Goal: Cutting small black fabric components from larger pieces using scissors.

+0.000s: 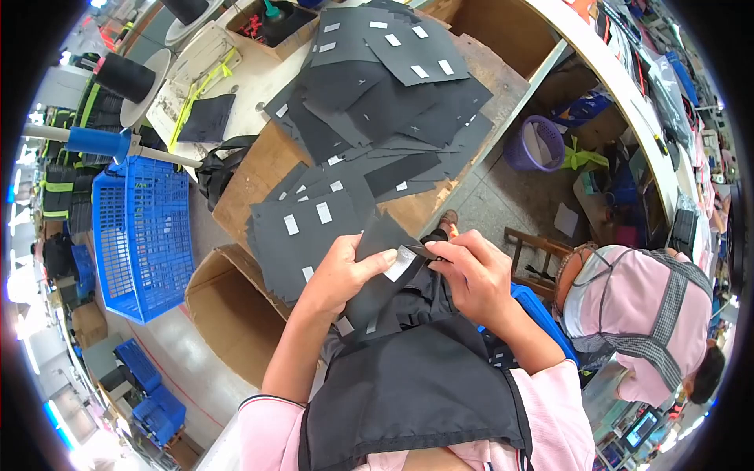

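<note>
Off to the left is a blue basket [141,243], then a brown box [228,314]. The left hand [345,275] pinches a dark sheet [383,234] with a white patch [399,265] — it sits between both hands. The right hand [475,273] is closed at its edge — on what, I can't tell.

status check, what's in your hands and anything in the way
Left hand pinching dark sheet with white label. Right hand at its right edge, grip unclear. Pile beyond; nothing seen in the way.
</note>
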A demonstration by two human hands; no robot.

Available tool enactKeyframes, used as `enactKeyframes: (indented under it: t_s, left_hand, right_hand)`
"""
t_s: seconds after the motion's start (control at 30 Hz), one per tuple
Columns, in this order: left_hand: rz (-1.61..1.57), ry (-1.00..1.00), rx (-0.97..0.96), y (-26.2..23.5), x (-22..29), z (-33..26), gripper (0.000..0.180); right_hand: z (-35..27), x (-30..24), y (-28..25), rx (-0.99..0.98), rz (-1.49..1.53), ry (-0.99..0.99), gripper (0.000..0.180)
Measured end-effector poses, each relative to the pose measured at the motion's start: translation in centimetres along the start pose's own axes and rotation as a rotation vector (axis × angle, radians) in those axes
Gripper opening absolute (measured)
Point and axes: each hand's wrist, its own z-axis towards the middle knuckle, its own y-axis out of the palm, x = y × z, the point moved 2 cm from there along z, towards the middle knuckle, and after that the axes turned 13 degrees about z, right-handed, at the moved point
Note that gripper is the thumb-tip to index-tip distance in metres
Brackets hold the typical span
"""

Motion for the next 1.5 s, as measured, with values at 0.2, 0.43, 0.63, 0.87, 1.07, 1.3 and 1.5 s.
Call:
enactKeyframes:
  t_s: [0.2, 0.43, 0.63, 0.87, 1.07, 1.3, 1.5]
  left_hand:
    - [0.013, 0.031, 0.03, -0.2, 0.1, -0.4, 0.026]
    - [0.047, 0.063, 0.023, -0.3, -0.4, -0.1, 0.027]
    - [0.087, 0.062, 0.0, -1.0, -0.5, -0.7, 0.027]
    - [-0.085, 0.093, 0.226, 0.1, -3.2, 1.1, 0.037]
    - [-0.237, 0.104, -0.016, 0.9, -2.3, 0.6, 0.038]
    - [-0.221, 0.011, 0.16, 0.6, -2.3, 0.2, 0.023]
    - [-0.138, 0.051, 0.135, 1.2, -1.8, 0.0, 0.018]
  right_hand:
    - [0.8, -1.1, 0.1, 0.003, -0.018, -0.083, 0.033]
    - [0.5, -1.0, 0.1, 0.01, 0.044, -0.061, 0.031]
    - [1.1, 2.7, -1.4, 0.139, 0.558, 0.356, 0.024]
    - [1.0, 4.2, 0.3, -0.411, 0.685, 0.496, 0.023]
    - [1.3, 3.9, 1.6, -0.11, 0.643, 0.657, 0.019]
    - [-1.5, 0.4, 0.9, 0.128, 0.137, 0.238, 0.035]
    - [-0.8, 0.6, 1.2, 0.086, 0.041, 0.024, 0.033]
